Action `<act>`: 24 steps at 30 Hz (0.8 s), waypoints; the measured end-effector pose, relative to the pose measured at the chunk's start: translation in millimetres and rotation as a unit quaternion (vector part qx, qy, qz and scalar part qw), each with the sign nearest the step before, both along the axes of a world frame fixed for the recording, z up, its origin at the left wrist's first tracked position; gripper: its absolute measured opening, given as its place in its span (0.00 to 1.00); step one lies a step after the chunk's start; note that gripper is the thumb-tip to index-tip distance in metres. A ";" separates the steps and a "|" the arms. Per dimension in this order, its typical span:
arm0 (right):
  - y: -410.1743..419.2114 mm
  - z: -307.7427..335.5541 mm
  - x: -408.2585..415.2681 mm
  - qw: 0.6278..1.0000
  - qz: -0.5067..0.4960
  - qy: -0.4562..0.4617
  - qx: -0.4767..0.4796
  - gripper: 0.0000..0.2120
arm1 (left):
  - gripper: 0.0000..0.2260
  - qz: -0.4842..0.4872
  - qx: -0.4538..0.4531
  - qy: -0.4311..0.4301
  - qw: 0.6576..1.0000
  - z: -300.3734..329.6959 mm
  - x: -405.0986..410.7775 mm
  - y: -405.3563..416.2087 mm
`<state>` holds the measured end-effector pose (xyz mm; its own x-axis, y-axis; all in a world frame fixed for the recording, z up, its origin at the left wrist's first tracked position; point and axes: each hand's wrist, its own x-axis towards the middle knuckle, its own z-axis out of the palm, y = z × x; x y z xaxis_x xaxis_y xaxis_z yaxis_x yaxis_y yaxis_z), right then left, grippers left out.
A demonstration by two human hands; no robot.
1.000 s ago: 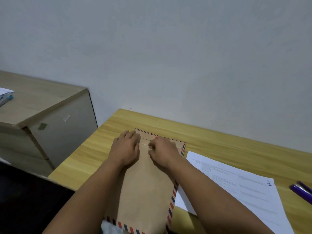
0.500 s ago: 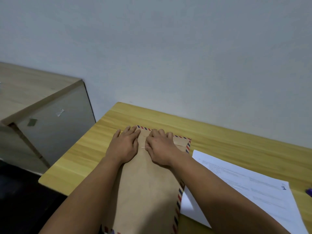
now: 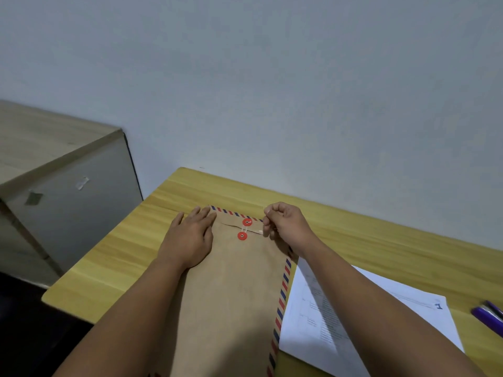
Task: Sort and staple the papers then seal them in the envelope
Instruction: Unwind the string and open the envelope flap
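A brown envelope (image 3: 239,289) with a red and blue striped border lies lengthwise on the yellow wooden table (image 3: 114,257). Its flap is folded down at the far end, where two red button discs (image 3: 244,229) sit one above the other with a thin string between them. My left hand (image 3: 190,238) lies flat, palm down, on the envelope's upper left corner. My right hand (image 3: 285,224) hovers at the flap's right end with fingers curled; whether it pinches the string's end I cannot tell. A stack of printed white papers (image 3: 353,314) lies to the right, partly under my right forearm.
Purple pens (image 3: 490,318) lie at the table's right edge. A pale wooden cabinet (image 3: 62,186) stands to the left, separated from the table by a gap. A plain grey wall rises right behind the table.
My right hand lifted off the flap and moved right, curling its fingers and uncovering the two red discs. My left hand stayed pressed on the envelope. The camera shifted slightly.
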<state>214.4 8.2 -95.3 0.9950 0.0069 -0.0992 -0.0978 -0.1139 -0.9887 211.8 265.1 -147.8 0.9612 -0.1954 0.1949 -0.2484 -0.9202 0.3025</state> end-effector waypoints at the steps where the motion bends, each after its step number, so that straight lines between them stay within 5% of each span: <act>1: 0.2 0.1 3.8 0.999 -0.001 -0.013 -0.037 0.06 | 0.28 0.001 -0.001 -0.001 1.000 -0.3 0.2 0.0; 4: -0.1 6.9 15.1 0.958 0.055 -0.071 -0.273 0.04 | 0.28 0.003 -0.002 -0.004 1.000 -0.2 -0.4 -0.4; 7: 3.6 18.9 27.5 0.854 0.137 -0.091 -0.493 0.09 | 0.28 0.002 -0.004 -0.005 1.000 -0.1 0.5 -0.3; 11: 15.3 28.4 39.5 0.820 0.129 -0.120 -0.544 0.08 | 0.28 0.005 -0.003 -0.006 1.000 -1.9 1.5 -0.1; 16: 37.6 23.7 34.5 0.903 0.111 -0.109 -0.399 0.09 | 0.27 0.007 -0.002 -0.003 1.000 -0.8 2.0 -1.5; 20: 50.1 15.8 6.5 0.982 0.124 -0.032 -0.140 0.07 | 0.28 0.007 0.000 -0.001 1.000 0.5 0.8 -1.4; 24: 46.6 4.9 -16.7 0.989 0.136 0.063 0.015 0.06 | 0.28 0.007 0.005 0.001 1.000 0.5 0.8 -1.4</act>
